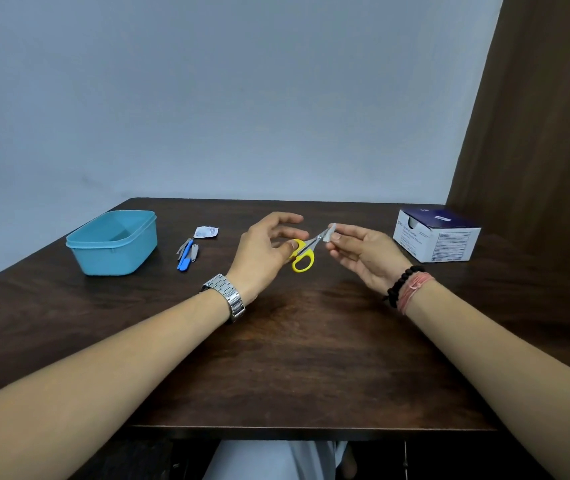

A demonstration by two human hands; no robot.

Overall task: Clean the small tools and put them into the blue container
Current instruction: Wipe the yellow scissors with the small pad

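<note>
Above the middle of the table, my left hand (pixel 264 252) holds small yellow-handled scissors (pixel 304 256) by one handle loop, blades pointing up and to the right. My right hand (pixel 363 252) pinches a small white wipe (pixel 332 233) around the blade tips. The blue container (pixel 113 242) stands open at the left, and its inside looks empty. Between it and my left hand lie a blue-handled tool (pixel 185 259), a metal nail clipper (pixel 194 252) and a thin grey metal tool (pixel 183 247), close together.
A torn white wipe wrapper (pixel 206 232) lies behind the small tools. A blue-and-white box (pixel 437 239) sits at the right rear of the dark wooden table (pixel 294 358). A brown curtain (pixel 536 133) hangs at the right, and a wall lies behind.
</note>
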